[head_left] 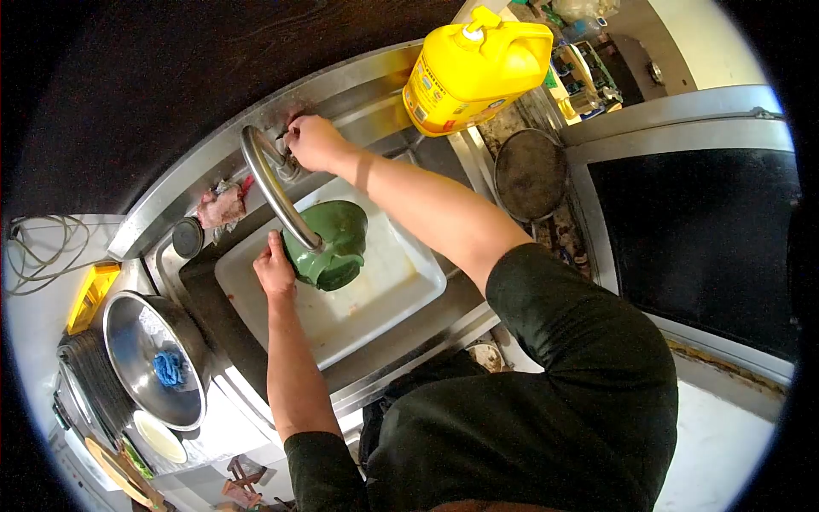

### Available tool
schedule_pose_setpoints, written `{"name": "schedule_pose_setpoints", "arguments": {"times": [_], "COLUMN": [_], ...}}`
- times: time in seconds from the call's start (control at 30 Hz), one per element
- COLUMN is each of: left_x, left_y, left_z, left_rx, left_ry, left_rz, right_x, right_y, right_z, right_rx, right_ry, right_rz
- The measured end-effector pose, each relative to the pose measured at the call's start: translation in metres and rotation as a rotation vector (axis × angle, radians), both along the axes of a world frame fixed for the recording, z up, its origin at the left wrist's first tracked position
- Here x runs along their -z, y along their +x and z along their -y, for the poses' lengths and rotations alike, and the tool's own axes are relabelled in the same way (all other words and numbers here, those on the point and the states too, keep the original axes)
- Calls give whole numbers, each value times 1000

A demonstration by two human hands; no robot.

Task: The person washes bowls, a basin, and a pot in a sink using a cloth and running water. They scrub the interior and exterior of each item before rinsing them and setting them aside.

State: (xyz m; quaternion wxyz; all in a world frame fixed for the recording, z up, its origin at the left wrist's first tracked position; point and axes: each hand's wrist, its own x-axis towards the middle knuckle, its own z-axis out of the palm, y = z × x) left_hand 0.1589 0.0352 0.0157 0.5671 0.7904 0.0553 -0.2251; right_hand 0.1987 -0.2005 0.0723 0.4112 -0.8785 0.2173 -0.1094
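Gripping the green jug [328, 246] at its left side, the left hand [275, 271] is seen with fingers curled against the jug's wall and the thumb pointing up toward the far side. The jug is held tilted, its mouth turned toward the far right, directly beneath the spout end of the curved metal tap [275, 183]. It is kept above a white tray [388, 290] that is set inside the steel sink [213, 337].

The right hand [314, 141] is placed at the base of the tap, on the far rim of the sink, and is closed around what appears to be the tap handle; the handle itself is hidden by the fingers, so its shape cannot be told. This hand lies well apart from the jug, farther away and slightly to the left of it, with the tap's arc running between the two.

A yellow plastic bottle [473, 72] is stood on the far ledge, to the right of the right hand. A crumpled rag [222, 205] and a round black plug [188, 236] are found on the rim to the left of the tap. Farther left and nearer, a steel bowl [128, 328] with a blue scrubber [169, 369] in it is seen.
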Motion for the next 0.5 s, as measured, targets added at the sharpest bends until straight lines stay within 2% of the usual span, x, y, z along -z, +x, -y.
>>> {"name": "schedule_pose_setpoints", "arguments": {"times": [0.07, 0.1, 0.17, 0.2, 0.27, 0.33, 0.4, 0.47, 0.5], "left_x": [3, 4, -4, -6, 5, -3, -11, -2, 3], "left_y": [1, 1, 7, 9, 16, 17, 11, 2, -11], "left_z": [-1, -2, -4, -4, -4, 6, 20, 33, 41], "left_rx": [-16, -25, -29, -28, -33, -54, -59, 347, 441], "left_ry": [-75, -111, -124, -128, -199, -205, -156, 95, 207], "left_rz": [-33, -50, -39, -35, -122, -191, -196, 64, 298], "right_x": [3, -4, 9, -8, 7, 0, -5, -5, -3], "right_y": [-23, -42, -86, -108, -135, -149, -149, -148, -149], "right_z": [-9, -12, -17, -16, -28, -40, -41, -48, -54], "right_rx": [-8, -101, -241, -330, -277, -173, -101, 27, 17], "right_ry": [106, -23, 208, 264, 292, 347, 326, 327, 189], "right_rz": [99, 3, -92, -341, -204, -93, -166, -228, -216]}}
